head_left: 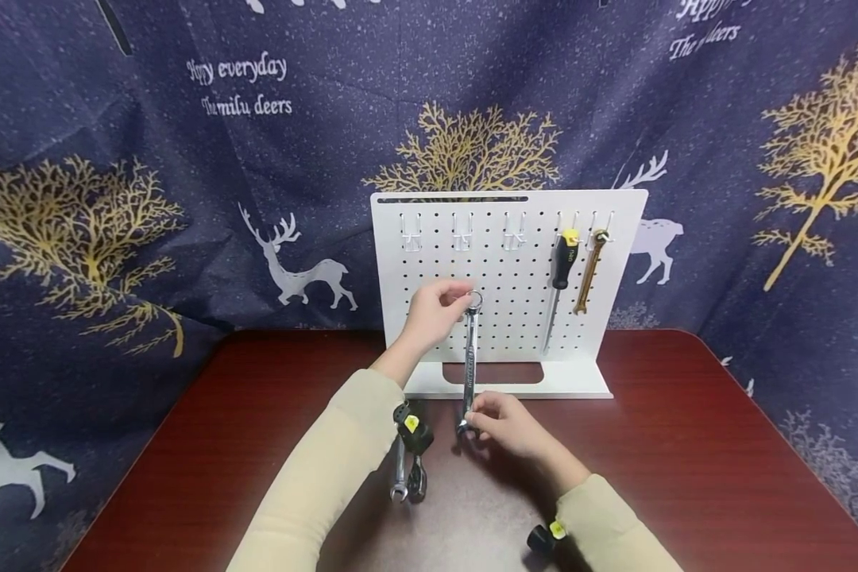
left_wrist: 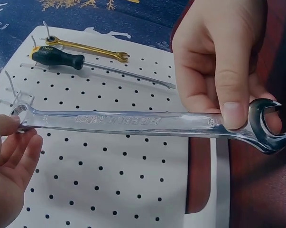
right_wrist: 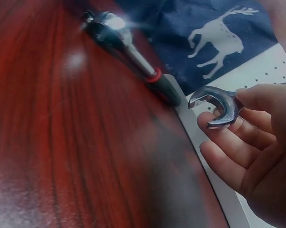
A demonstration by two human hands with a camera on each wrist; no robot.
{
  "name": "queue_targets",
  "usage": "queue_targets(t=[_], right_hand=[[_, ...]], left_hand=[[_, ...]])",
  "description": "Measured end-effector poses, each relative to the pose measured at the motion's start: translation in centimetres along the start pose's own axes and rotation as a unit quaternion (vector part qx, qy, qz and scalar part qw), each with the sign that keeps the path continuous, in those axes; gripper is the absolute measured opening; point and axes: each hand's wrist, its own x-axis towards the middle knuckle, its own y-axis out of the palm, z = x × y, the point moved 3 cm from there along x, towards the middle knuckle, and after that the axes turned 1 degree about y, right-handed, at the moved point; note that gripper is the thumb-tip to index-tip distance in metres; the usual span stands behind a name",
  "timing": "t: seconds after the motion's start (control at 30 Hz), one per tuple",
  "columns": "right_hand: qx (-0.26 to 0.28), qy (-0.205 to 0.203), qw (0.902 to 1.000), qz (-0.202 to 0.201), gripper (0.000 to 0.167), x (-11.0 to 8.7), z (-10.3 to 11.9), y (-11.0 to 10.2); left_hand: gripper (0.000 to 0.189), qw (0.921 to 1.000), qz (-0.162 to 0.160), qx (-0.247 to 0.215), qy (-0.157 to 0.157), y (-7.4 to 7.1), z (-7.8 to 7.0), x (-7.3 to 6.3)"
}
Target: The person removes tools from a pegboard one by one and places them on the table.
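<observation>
A chrome combination wrench [head_left: 470,357] stands nearly upright before the white pegboard [left_wrist: 90,168], held at both ends. My left hand [head_left: 434,316] pinches its ring end near the top, close by an unfilled hook in the left wrist view. Down at the open-jaw end, my right hand [head_left: 506,427] grips the shaft between thumb and fingers. The right wrist view shows the wrench's forked head [right_wrist: 222,105] poking out past the thumb. A screwdriver [head_left: 566,260] and a gold-coloured wrench [head_left: 589,274] hang on hooks at the board's right side.
On the red-brown table [head_left: 257,413], partly behind the left sleeve, lie a smaller wrench [head_left: 400,477] and a ratchet [head_left: 417,481]. Three wire hooks, one being the middle hook [head_left: 461,237], line the board's upper left. A dark patterned cloth [head_left: 314,183] hangs behind.
</observation>
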Motion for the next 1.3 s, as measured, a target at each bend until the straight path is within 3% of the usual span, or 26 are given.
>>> queue_targets(t=[0.37,0.47,0.73,0.93,1.3], right_hand=[[-0.017,-0.009,0.9995,0.026,0.007,-1.1,1.8,1.4],[-0.021,-0.013,0.9992,0.031,0.007,-1.0,0.7,1.8],[-0.038,0.002,0.9979,0.052,0.009,-1.8,0.4,3.0],[-0.059,0.000,0.9954,0.076,0.014,-2.2,0.5,3.7],[-0.001,0.032,0.9922,0.121,0.012,-3.2,0.6,4.6]], left_hand=[[0.023,0.9998,-0.002,-0.014,-0.010,-0.4,1.4,-1.4],[0.024,0.9997,-0.001,-0.017,-0.017,-0.6,2.0,-2.0],[0.025,0.9991,-0.003,-0.024,-0.036,-1.1,3.6,-3.6],[0.023,0.9992,-0.004,-0.027,-0.030,-1.0,4.4,-4.6],[0.023,0.9983,0.000,-0.026,-0.052,-0.9,5.8,-6.1]])
